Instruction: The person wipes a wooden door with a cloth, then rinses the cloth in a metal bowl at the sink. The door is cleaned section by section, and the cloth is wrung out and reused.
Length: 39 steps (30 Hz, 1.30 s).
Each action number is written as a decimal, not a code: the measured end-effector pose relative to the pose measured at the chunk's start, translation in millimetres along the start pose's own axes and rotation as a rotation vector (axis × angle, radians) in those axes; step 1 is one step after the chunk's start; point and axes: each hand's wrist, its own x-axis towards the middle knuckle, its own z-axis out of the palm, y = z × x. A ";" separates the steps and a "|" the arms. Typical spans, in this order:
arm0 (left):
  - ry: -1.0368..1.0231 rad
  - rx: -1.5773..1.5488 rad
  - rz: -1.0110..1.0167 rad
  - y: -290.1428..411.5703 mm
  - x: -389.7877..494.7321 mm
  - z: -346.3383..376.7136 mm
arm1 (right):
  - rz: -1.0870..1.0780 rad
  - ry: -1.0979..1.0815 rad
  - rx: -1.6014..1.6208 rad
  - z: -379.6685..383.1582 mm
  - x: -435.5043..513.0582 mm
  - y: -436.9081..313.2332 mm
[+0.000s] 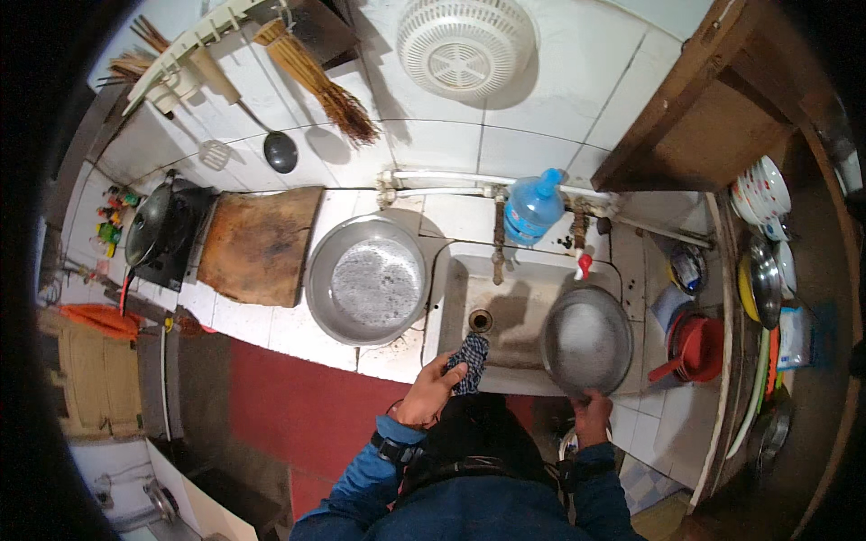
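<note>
My left hand (427, 391) grips a bunched dark checked cloth (469, 364) over the near edge of the sink (454, 270). With my right hand (593, 414) I hold the near rim of a grey metal bowl (587, 341), which is tilted over the sink's right end. The thumb and fingers on that rim are partly hidden. A larger metal basin (366, 280) stands on the white tiled counter to the left of the sink. The drain hole (480, 320) lies just beyond the cloth.
Behind the sink are a metal tap (499, 253), a blue plastic bottle (534, 206) and a red-handled tap (583, 262). A wooden board (259, 247) and a black pan (157, 226) lie leftward. Red pans (698, 348) and a dish shelf (720, 399) stand at right.
</note>
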 end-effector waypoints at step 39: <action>0.439 1.499 0.339 -36.1 82.7 42.1 | -0.101 -0.739 -0.808 71.1 16.3 25.7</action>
